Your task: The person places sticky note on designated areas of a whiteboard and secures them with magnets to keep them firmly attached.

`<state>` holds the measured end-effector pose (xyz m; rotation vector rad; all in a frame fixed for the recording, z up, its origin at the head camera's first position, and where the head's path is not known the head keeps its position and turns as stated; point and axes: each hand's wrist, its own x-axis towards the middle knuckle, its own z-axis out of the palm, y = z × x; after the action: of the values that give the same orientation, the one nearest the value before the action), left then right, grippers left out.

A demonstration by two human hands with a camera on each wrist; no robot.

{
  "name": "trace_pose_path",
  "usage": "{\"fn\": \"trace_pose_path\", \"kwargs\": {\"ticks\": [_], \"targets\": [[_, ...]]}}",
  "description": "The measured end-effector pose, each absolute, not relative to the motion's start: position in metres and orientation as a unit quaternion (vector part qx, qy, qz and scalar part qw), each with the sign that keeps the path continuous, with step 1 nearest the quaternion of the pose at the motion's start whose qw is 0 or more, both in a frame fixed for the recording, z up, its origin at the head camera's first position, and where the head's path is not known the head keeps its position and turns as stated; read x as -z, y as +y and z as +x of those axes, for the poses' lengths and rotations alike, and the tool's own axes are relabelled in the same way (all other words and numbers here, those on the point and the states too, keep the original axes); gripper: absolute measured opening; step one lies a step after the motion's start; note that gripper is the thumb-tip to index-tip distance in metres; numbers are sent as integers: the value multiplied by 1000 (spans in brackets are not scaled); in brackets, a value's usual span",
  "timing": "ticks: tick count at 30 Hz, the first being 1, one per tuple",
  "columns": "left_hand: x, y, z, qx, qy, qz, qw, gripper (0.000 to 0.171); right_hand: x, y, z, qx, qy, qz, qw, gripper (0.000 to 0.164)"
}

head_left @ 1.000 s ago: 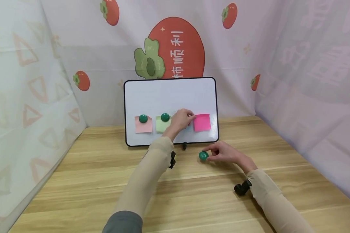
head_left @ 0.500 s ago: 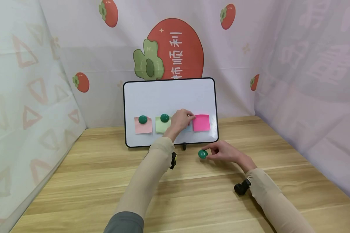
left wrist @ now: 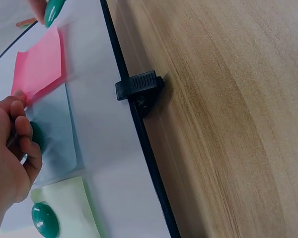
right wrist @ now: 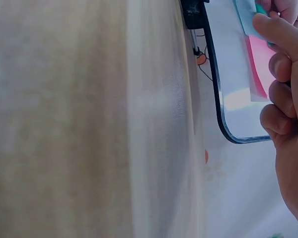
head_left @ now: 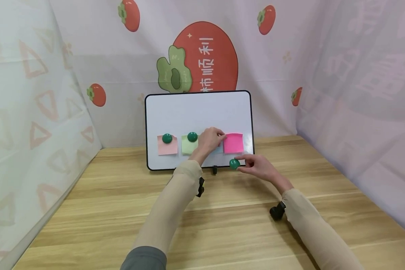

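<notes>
My left hand [head_left: 209, 139] pinches the upper left corner of a bright pink sticky note [head_left: 233, 143], which lies against the lower right of a black-framed whiteboard [head_left: 197, 112]. Between thumb and fingers my right hand [head_left: 260, 167] holds a green oval magnet [head_left: 234, 164], just below that note and in front of the board's bottom edge. A light blue sticky note [left wrist: 57, 144] is mostly covered by my left hand; the left wrist view shows a green magnet [left wrist: 37, 135] on it, partly behind my fingers.
Farther left on the board, a pale pink note [head_left: 167, 149] and a light green note [head_left: 188, 148] each sit under a green magnet. A black clip [left wrist: 139, 85] grips the board's lower edge. The board stands on a wooden table [head_left: 121, 202], before a printed cloth backdrop [head_left: 270, 67].
My right hand has lifted the green magnet up from near the table toward the board's lower edge, below the bright pink note. My left hand stays at the note's corner.
</notes>
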<state>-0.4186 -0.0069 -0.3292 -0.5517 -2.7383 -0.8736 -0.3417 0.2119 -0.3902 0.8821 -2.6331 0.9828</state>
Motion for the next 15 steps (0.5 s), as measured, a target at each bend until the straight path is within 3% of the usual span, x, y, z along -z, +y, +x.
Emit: {"fn": "trace_pose_path", "kwargs": {"ticks": [15], "targets": [[332, -3, -418, 320, -925, -158, 127, 25, 372, 207, -372, -352, -879, 246, 206, 39]]}}
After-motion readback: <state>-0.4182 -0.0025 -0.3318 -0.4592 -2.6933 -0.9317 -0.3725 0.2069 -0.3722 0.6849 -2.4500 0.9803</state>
